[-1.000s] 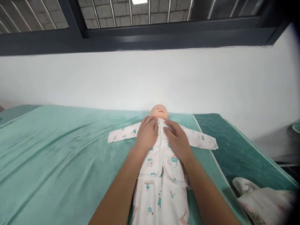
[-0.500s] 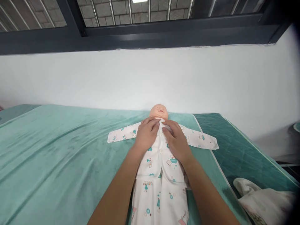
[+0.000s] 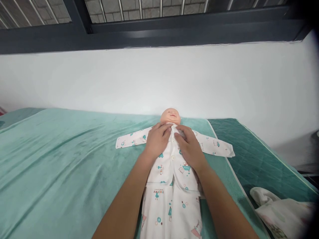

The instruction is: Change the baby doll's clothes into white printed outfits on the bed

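Both hands on the doll's chest, close below the neck

Doll (image 3: pixel 170 117): on its back on the pale green sheet (image 3: pixel 62 166), head toward the white wall (image 3: pixel 124 79), feet end toward the person and out of view. Dressed in a white printed top (image 3: pixel 171 171) and matching trousers (image 3: pixel 171 212); the top's hem meets the trousers at the waist. Sleeves spread out to both sides, lying flat-looking; the one on the right reaches past the sheet's light edging over the dark green mat (image 3: pixel 244 146).

Left hand (image 3: pixel 157 139): palm down on the upper chest, fingers bent toward the collar, thumb near the forefinger. Whether any fabric is pinched: cannot tell, fingertips partly hidden.

Right hand (image 3: pixel 189 144): on the other side of the front opening, fingers curved inward, gap visible between thumb and forefinger. Grip on the fabric: cannot tell. Hands near each other, not touching; a strip of the top with a button (image 3: pixel 172 157) shows between the forearms.

Surroundings: crumpled white cloth (image 3: pixel 279 209) at lower right, well apart from the hands. Dark window frame (image 3: pixel 174 33) above the wall, metal bars (image 3: pixel 161 8) beyond.
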Demonstrator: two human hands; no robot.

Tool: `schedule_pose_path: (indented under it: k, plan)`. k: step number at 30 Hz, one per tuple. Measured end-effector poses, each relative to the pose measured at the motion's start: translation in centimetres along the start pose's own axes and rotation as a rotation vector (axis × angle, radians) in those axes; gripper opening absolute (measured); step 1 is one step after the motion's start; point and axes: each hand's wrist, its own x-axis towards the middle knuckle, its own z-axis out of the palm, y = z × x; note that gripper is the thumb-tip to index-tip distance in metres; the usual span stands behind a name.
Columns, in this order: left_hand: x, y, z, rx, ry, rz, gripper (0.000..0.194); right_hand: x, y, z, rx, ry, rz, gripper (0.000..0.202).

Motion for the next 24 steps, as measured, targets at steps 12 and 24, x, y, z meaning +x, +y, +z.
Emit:
schedule_pose_path:
  k: [12, 24]
  plan:
    - [-0.04, 0.18, -0.22, 0.037, -0.052, 0.021, 0.039, 0.13, 0.19, -0.14, 0.001, -0.033, -0.036, 0.030]
    - [-0.37, 0.20, 0.07, 0.130, -0.035, 0.132, 0.042, -0.12, 0.41, -0.02, 0.222, 0.077, 0.126, 0.037]
